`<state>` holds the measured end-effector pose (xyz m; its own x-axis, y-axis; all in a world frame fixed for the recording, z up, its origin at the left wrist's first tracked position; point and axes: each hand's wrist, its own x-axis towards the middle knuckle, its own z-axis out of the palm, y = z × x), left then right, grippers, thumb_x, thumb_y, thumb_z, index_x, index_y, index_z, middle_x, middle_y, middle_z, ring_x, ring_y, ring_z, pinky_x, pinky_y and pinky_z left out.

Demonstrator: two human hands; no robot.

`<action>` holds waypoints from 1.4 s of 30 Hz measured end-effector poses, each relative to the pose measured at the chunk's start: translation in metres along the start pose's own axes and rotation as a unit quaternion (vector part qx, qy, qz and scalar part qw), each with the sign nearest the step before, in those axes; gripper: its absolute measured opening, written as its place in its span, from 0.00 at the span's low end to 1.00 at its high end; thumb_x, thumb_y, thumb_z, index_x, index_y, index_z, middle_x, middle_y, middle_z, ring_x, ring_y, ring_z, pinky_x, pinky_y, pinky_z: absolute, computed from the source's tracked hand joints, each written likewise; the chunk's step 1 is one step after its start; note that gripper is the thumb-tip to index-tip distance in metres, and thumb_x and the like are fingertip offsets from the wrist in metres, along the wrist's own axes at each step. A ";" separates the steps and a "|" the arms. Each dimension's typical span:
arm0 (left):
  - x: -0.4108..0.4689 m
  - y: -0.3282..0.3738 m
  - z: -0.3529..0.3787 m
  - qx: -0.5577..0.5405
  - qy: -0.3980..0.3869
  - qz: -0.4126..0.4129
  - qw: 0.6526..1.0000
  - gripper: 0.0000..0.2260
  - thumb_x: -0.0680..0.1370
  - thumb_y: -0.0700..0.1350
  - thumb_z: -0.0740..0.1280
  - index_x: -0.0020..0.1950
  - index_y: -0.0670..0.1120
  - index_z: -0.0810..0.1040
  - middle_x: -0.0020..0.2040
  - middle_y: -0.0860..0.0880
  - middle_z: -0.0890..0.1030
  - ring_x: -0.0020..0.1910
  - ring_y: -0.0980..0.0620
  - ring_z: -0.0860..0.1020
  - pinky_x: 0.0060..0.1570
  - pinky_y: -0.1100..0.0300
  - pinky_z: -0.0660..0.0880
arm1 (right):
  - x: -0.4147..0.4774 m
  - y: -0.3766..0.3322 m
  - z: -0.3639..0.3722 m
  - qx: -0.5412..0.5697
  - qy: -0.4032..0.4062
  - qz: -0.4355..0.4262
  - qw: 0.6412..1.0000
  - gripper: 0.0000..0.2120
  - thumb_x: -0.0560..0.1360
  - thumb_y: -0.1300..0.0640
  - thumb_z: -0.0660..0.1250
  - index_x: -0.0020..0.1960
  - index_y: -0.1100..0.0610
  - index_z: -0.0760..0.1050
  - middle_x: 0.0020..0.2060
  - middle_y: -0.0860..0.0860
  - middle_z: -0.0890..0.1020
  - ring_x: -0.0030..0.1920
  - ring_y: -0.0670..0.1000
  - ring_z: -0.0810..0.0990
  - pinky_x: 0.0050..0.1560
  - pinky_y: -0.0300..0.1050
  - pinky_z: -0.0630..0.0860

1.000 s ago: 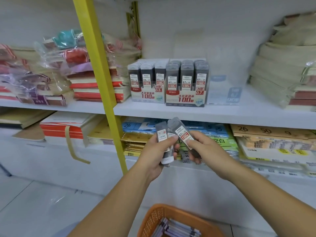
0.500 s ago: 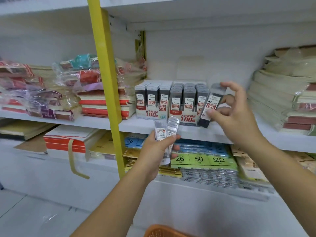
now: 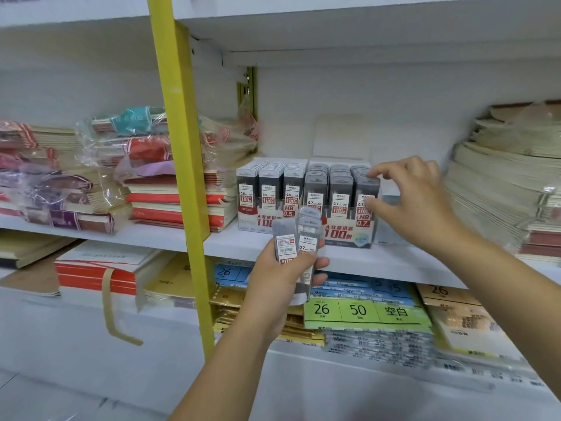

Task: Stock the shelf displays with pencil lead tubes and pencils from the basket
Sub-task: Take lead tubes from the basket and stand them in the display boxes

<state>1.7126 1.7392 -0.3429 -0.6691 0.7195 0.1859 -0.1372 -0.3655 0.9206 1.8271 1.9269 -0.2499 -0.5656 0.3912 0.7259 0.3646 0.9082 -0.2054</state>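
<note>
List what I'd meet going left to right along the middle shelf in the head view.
Far left, plastic-wrapped notebooks → yellow upright → 0.5 lead tube display box → 0.7 lead tube display box → right hand pinching a lead tube in that box → cream paper stacks.
</note>
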 end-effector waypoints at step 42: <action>-0.001 -0.003 0.006 0.026 -0.037 0.017 0.999 0.10 0.80 0.42 0.68 0.62 0.49 0.77 0.53 0.51 0.87 0.45 0.50 0.87 0.39 0.60 0.82 | -0.003 -0.003 0.004 0.001 0.054 -0.022 0.998 0.15 0.74 0.51 0.70 0.61 0.50 0.78 0.49 0.47 0.70 0.54 0.45 0.60 0.52 0.41 0.60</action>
<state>1.7183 1.7431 -0.3438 -0.6165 0.7499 0.2401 -0.0763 -0.3604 0.9297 1.8246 1.9234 -0.2535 -0.4984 0.3331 0.8004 0.3395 0.9245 -0.1734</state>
